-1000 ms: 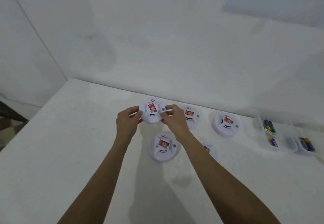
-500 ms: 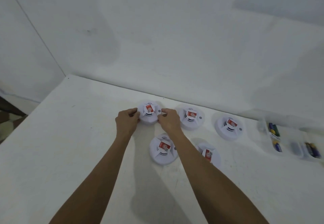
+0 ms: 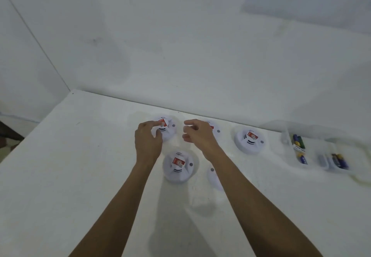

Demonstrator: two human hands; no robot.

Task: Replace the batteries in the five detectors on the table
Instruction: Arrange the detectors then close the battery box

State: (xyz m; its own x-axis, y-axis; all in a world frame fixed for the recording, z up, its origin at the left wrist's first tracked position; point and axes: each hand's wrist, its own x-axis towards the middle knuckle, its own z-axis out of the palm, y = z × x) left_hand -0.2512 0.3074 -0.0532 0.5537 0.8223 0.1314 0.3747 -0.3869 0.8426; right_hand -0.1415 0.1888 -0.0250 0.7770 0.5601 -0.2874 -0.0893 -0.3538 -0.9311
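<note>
"Left hand (image 3: 148, 142) did what?"
"It pinched the far detector (image 3: 167, 131), at eleven o'clock on the surface (image 3: 80, 166). Right hand (image 3: 198, 134) hung at its three o'clock, fingers loosely curled, holding nothing."
"And the rest?"
"Four other detectors (image 3: 250, 139) lay around; batteries (image 3: 299, 146) sat at three o'clock."
</note>
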